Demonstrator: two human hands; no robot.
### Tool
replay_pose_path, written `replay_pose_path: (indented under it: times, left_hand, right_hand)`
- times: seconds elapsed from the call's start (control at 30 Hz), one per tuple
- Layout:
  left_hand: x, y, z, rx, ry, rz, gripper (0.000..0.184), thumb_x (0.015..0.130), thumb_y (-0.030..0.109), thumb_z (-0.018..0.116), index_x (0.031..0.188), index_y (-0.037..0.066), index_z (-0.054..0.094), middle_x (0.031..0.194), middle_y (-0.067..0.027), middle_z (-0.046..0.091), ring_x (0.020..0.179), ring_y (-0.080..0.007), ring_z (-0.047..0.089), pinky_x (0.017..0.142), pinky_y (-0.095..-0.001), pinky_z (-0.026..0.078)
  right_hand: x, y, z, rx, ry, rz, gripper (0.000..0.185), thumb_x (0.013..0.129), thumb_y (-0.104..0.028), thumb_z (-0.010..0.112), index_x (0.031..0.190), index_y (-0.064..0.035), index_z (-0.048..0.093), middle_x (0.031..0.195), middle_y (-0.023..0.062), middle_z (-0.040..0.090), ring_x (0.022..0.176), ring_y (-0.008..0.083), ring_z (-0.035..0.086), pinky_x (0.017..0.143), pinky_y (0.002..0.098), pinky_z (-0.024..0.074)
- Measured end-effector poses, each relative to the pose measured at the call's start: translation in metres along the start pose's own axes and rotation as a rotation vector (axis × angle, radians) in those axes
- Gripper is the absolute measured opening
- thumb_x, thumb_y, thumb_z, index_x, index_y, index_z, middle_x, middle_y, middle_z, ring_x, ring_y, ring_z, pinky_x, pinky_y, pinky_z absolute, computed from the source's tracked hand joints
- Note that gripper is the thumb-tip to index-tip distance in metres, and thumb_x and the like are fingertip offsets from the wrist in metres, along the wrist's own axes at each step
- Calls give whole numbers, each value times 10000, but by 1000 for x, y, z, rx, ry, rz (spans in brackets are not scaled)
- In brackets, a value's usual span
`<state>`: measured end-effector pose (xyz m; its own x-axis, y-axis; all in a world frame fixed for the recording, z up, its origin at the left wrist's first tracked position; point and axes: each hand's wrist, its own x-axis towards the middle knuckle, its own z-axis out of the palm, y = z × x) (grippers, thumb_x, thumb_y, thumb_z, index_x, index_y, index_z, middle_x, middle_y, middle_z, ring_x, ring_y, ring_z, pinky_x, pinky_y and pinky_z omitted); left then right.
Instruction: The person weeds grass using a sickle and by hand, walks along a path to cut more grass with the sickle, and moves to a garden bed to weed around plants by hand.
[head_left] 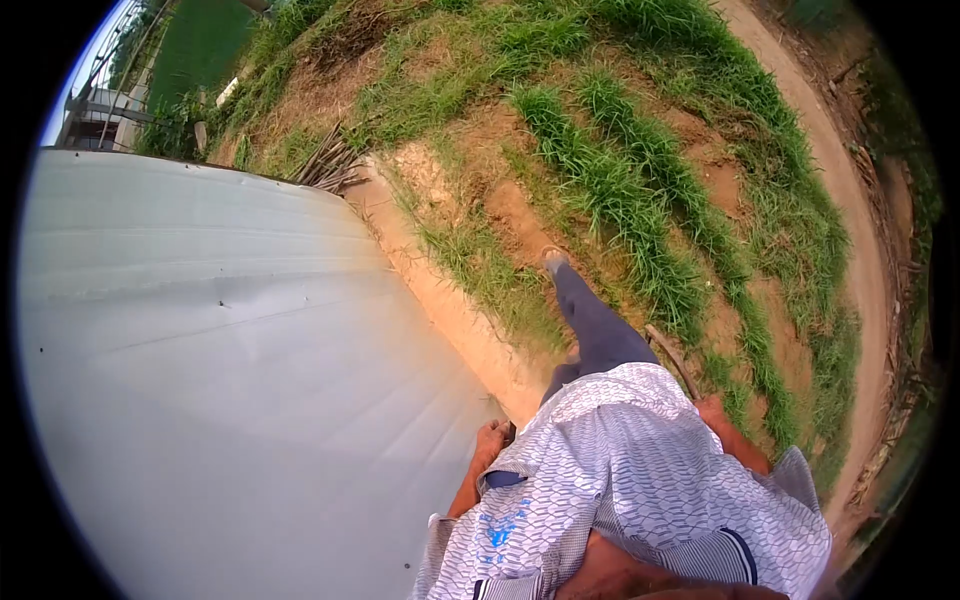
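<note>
My left hand (492, 440) is closed on a small dark object (510, 432), too small to name, beside the pale metal sheet wall (220, 330). On the other side of my body, my right hand (712, 412) has its fingers wrapped round the near end of a curved wooden handle (675, 358). The handle's far end points forward over the grass, and part of it may be hidden by my shirt.
Rows of tall green grass (620, 190) grow on reddish soil ahead and to the right. A narrow concrete ledge (440, 310) runs along the wall's foot. Sticks (330, 165) lie piled at its far corner. A dirt path (840, 170) curves along the right.
</note>
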<state>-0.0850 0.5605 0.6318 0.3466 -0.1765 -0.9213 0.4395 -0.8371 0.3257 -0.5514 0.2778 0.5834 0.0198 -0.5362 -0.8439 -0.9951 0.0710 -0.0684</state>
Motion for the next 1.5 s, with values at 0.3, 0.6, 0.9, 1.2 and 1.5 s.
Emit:
replay_pose_path:
  times: [0.3, 0.6, 0.9, 1.2, 1.5]
  left_hand:
    - [39, 108, -28, -342, 77, -14, 344, 912, 209, 595, 1170, -19, 612, 1028, -110, 668, 881, -213, 663, 764, -337, 548]
    - [92, 218, -60, -262, 124, 74, 375, 914, 219, 608, 1206, -16, 598, 1050, -117, 660, 898, -234, 672, 782, -344, 549]
    - [127, 326, -91, -9, 45, 47, 191, 897, 151, 632, 1009, 6, 685, 783, -29, 656, 747, -123, 615, 675, -261, 496]
    - [241, 459, -193, -260, 8, 63, 299, 897, 204, 630, 1135, 24, 651, 927, -69, 679, 839, -179, 659, 716, -304, 537]
    - [292, 611, -267, -196, 158, 186, 392, 904, 205, 610, 1221, -24, 590, 1029, -125, 665, 881, -221, 673, 736, -331, 558]
  right_hand:
    - [93, -195, -176, 261, 100, 83, 300, 777, -237, 664, 741, 61, 662, 639, 181, 625, 573, 291, 630, 519, 440, 478]
    - [104, -369, -304, 952, 52, -52, 204, 860, -225, 644, 873, -58, 528, 609, 18, 470, 458, 140, 460, 384, 311, 422]
    - [131, -379, -238, 1035, -14, 423, 158, 825, -112, 651, 834, -15, 527, 550, 58, 435, 414, 194, 440, 362, 366, 368]
    - [229, -405, -202, 876, -318, 385, 201, 871, -155, 571, 706, -44, 597, 613, 134, 582, 459, 251, 526, 414, 386, 405]
    - [288, -498, -216, 155, 53, -236, 324, 774, -329, 663, 727, -8, 667, 652, 170, 627, 584, 309, 634, 531, 438, 494]
